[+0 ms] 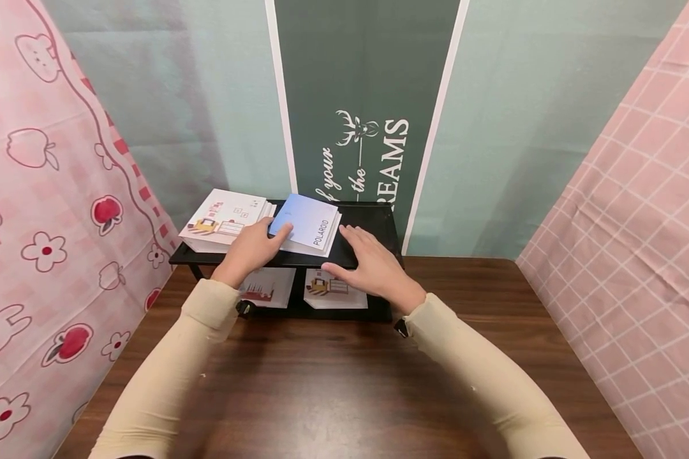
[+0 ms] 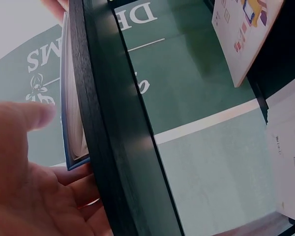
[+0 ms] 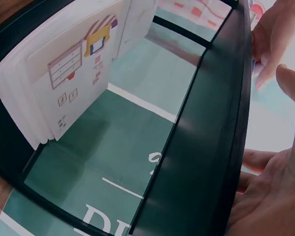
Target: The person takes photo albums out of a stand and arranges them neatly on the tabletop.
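A blue-covered book marked POLAROID lies flat on the upper shelf of a black two-tier rack. At its left side is my left hand, with the thumb over the cover and the fingers by the left edge. In the left wrist view that thumb stands slightly off the cover. My right hand is spread at the book's right side, fingertips close to its edge and thumb out over the shelf's front. To the left lies a white illustrated book, beside the blue one.
On the lower tier stand two more white books, one with a red drawing and one with a yellow shop drawing. The rack rests on a brown wooden table, against a green curtain. Pink cloths hang on both sides.
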The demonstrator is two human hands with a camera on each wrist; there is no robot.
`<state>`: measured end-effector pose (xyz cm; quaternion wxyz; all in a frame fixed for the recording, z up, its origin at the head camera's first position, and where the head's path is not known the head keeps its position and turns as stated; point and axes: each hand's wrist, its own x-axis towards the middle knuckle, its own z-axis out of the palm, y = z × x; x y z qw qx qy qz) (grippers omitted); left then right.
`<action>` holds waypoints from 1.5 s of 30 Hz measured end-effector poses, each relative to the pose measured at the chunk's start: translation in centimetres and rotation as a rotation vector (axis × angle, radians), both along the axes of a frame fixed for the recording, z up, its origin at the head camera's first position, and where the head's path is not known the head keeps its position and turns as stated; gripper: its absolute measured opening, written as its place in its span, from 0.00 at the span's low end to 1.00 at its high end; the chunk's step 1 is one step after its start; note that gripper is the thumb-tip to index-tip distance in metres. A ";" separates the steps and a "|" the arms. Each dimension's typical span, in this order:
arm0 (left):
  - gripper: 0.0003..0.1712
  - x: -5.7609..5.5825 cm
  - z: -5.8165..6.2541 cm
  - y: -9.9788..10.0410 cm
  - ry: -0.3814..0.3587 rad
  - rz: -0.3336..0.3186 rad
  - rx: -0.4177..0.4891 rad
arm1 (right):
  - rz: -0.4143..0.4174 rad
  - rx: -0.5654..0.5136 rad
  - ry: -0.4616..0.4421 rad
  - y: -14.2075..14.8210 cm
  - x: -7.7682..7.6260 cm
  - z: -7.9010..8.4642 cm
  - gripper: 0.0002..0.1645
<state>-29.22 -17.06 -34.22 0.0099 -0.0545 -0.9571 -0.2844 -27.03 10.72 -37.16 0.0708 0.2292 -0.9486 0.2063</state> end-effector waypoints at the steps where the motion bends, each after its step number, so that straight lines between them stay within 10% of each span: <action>1: 0.49 0.0 0.0 0.1 -0.003 0.003 -0.003 | -0.008 -0.004 -0.010 -0.2 -0.1 0.0 0.61; 45: 0.40 0.4 -0.9 2.2 0.063 0.081 0.124 | -0.027 -0.067 0.021 -1.1 -1.8 -0.7 0.35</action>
